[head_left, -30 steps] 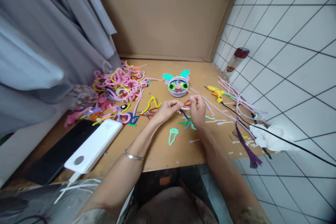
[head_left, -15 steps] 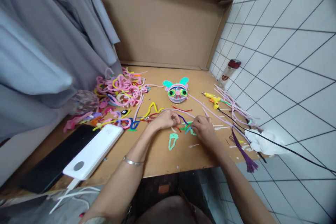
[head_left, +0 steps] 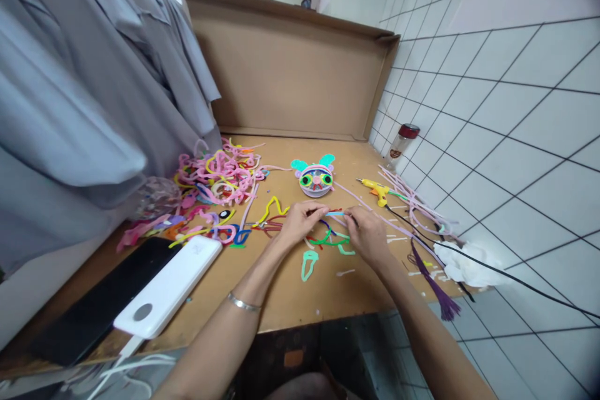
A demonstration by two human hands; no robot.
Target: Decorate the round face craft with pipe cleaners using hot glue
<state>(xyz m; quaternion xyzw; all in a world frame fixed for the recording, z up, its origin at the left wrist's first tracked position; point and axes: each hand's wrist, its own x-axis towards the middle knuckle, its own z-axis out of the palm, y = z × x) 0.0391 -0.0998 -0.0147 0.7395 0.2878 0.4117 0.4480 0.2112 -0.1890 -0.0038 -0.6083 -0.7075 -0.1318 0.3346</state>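
Note:
A short light-blue pipe-cleaner piece [head_left: 334, 214] is stretched between my two hands, above the table. My left hand [head_left: 304, 220] pinches its left end, and my right hand [head_left: 363, 231] pinches its right end. Beneath them lie green pipe cleaners [head_left: 322, 239] and a dark blue piece. A mint-green loop [head_left: 309, 265] rests nearer the table's front edge. Behind my hands stands a round animal head [head_left: 315, 180] with teal ears, green-rimmed black eyes and a pink nose.
Pink and coloured pipe cleaners [head_left: 225, 172] pile up at the left, behind a white power bank [head_left: 169, 287] and a black slab [head_left: 103, 300]. At the right are a yellow glue gun [head_left: 375, 190], its cord, a jar [head_left: 402, 142], a purple tassel [head_left: 435, 287] and white tissue [head_left: 469, 264].
Both hands have lifted off the tabletop, and the light-blue piece is now held up between them. The view has tilted up slightly.

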